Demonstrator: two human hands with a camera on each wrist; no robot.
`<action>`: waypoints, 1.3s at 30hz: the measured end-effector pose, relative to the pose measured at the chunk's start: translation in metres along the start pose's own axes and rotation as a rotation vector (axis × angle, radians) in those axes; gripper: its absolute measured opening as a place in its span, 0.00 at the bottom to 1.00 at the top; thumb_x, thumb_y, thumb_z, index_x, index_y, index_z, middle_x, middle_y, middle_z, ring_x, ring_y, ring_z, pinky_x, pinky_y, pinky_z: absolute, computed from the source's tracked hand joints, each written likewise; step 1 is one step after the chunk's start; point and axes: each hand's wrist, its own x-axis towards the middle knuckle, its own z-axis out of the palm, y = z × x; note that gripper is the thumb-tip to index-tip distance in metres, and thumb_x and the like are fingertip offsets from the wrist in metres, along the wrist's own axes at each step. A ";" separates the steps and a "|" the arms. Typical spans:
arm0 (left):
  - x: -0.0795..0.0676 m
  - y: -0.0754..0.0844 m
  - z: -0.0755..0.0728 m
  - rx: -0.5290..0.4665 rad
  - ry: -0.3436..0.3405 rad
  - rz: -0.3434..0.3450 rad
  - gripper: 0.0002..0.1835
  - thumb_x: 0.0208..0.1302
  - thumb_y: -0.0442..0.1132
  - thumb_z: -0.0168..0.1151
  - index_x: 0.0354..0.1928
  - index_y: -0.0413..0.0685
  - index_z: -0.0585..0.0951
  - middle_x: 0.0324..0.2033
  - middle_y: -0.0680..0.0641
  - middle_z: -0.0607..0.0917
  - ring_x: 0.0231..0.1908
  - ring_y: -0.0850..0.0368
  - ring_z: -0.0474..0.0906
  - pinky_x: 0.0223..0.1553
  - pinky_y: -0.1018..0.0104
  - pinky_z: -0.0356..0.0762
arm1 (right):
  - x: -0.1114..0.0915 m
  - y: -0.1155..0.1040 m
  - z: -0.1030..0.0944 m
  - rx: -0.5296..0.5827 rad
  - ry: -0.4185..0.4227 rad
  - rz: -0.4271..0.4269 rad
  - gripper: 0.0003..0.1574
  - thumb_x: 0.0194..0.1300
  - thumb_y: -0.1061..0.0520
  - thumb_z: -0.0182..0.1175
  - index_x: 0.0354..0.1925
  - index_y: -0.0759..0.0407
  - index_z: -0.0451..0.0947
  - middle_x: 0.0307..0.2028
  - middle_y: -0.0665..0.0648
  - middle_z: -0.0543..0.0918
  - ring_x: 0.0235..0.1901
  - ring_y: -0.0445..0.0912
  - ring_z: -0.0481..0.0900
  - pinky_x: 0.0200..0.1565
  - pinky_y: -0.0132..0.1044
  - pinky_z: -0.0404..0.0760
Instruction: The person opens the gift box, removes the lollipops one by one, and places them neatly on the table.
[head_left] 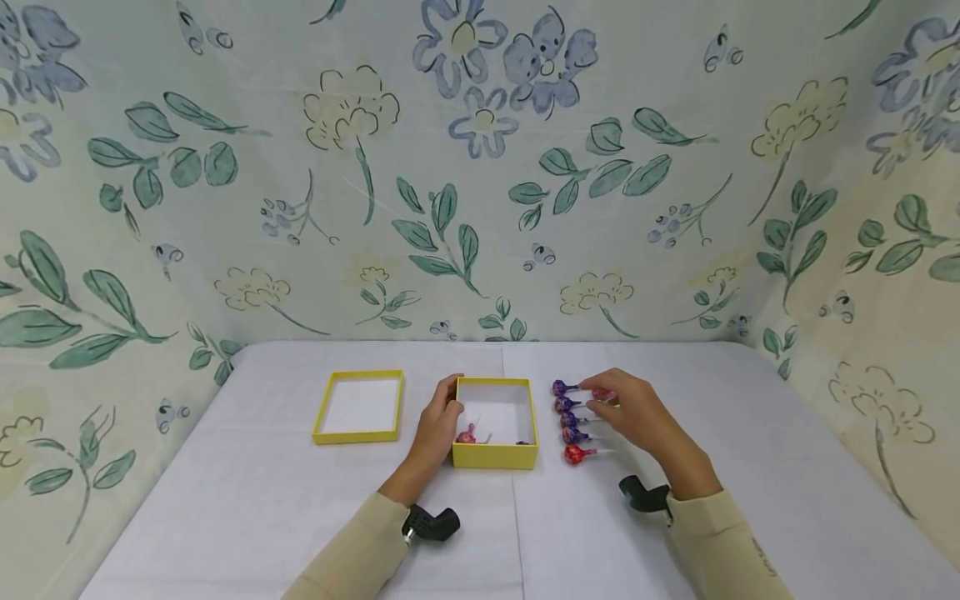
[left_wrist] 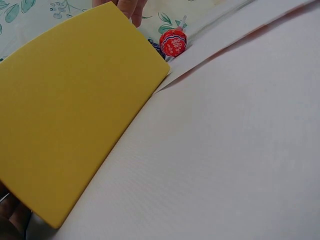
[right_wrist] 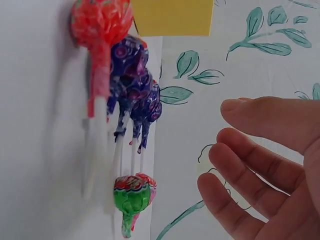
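My left hand (head_left: pixel 429 433) holds an open yellow box (head_left: pixel 495 456) by its left side, near the far corner. Inside the box lie a pink-wrapped lollipop (head_left: pixel 467 436) and a dark wrapped piece mostly hidden by the front wall. To the right of the box, several purple lollipops (head_left: pixel 567 419) and a red lollipop (head_left: pixel 575 454) form a column, sticks pointing right. Over the far end of that column is my right hand (head_left: pixel 633 408); the right wrist view shows its fingers apart with nothing between them. A green lollipop (right_wrist: pixel 131 194) and a pinkish one lie beyond the sticks.
Left of the box lies a yellow-rimmed lid (head_left: pixel 358 436), its white inside facing up. A white cloth (head_left: pixel 247 500) with a crease covers the table. Floral fabric (head_left: pixel 480 250) hangs behind and at both sides.
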 end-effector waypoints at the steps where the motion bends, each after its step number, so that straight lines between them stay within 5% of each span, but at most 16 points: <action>1: 0.000 0.000 0.000 0.001 0.001 -0.001 0.27 0.67 0.35 0.41 0.69 0.48 0.64 0.68 0.45 0.67 0.67 0.49 0.62 0.68 0.48 0.56 | 0.000 -0.003 0.000 0.002 0.000 -0.006 0.20 0.57 0.64 0.67 0.50 0.57 0.81 0.44 0.58 0.82 0.41 0.52 0.80 0.43 0.46 0.83; 20: -0.001 0.004 -0.001 0.005 -0.002 0.002 0.27 0.67 0.35 0.41 0.69 0.48 0.64 0.67 0.45 0.68 0.66 0.49 0.63 0.67 0.50 0.58 | 0.005 -0.052 0.012 0.048 -0.055 -0.094 0.17 0.58 0.61 0.68 0.47 0.50 0.83 0.44 0.51 0.82 0.42 0.49 0.81 0.43 0.43 0.83; 26: -0.001 0.004 -0.001 -0.010 0.002 0.010 0.27 0.67 0.34 0.41 0.69 0.47 0.64 0.66 0.44 0.69 0.64 0.48 0.65 0.66 0.49 0.60 | 0.016 -0.071 0.015 0.044 -0.038 -0.173 0.18 0.57 0.62 0.68 0.47 0.51 0.83 0.44 0.50 0.82 0.42 0.46 0.78 0.43 0.41 0.83; 39: -0.002 0.003 -0.002 0.015 0.011 0.015 0.26 0.68 0.34 0.42 0.68 0.47 0.65 0.64 0.45 0.72 0.61 0.48 0.69 0.64 0.49 0.64 | 0.043 -0.097 0.040 0.124 -0.137 -0.215 0.16 0.60 0.59 0.66 0.48 0.50 0.83 0.46 0.50 0.82 0.44 0.46 0.78 0.47 0.42 0.82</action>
